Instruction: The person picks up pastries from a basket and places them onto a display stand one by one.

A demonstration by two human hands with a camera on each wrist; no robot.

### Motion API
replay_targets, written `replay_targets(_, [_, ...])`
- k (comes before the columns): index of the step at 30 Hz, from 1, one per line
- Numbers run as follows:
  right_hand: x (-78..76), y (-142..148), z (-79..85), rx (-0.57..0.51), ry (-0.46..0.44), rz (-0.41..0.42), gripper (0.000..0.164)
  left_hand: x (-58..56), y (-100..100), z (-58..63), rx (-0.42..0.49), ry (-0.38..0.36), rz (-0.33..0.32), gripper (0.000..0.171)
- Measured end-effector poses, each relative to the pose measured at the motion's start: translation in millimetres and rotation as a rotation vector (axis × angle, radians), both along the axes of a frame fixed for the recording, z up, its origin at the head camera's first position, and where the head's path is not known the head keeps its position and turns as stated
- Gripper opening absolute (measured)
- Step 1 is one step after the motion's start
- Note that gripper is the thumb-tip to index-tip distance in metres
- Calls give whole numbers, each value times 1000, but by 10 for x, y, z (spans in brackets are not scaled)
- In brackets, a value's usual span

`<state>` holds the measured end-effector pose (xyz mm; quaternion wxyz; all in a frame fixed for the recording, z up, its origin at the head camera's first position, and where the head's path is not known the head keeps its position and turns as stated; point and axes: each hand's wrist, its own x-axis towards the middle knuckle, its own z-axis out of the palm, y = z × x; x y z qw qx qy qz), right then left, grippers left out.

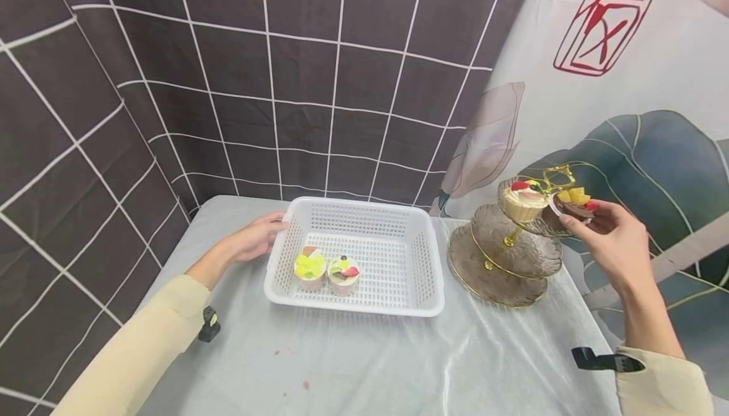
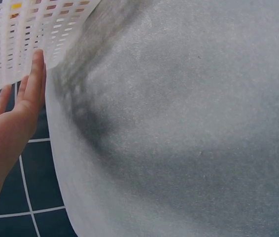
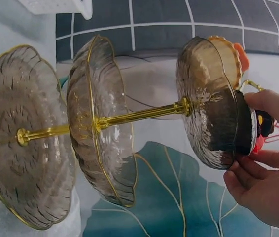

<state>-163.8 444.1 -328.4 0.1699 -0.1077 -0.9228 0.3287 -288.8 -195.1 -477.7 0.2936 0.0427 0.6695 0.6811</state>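
Observation:
My right hand grips a chocolate cupcake with yellow fruit pieces and a red berry, at the top tier of a three-tier cake stand. In the right wrist view, thumb and fingers pinch the dark cupcake at the top plate's edge. A cream cupcake with a red berry sits beside it on that plate. With its fingers extended, my left hand touches the left side of a white plastic basket. Inside the basket stand two cupcakes, one yellow-topped, one berry-topped.
A pale grey cloth covers the table. Behind stands a dark backdrop with white grid lines, and a printed curtain hangs behind the stand. The stand's gold handle rises beside the cupcakes.

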Motion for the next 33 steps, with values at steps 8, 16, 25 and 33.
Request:
replay_targets(8, [-19, -51, -36, 33, -7, -71, 80, -10, 3, -15, 2, 4, -2, 61])
replay_targets(16, [-39, -97, -62, 103, 24, -68, 78, -18, 5, -11, 1, -12, 8, 61])
replay_targets(25, [-44, -63, -18, 91, -16, -11, 82, -12, 12, -23, 4, -11, 7, 61])
replay_targets(33, [77, -204, 217, 43, 74, 3, 85, -11, 21, -6, -4, -17, 8, 63])
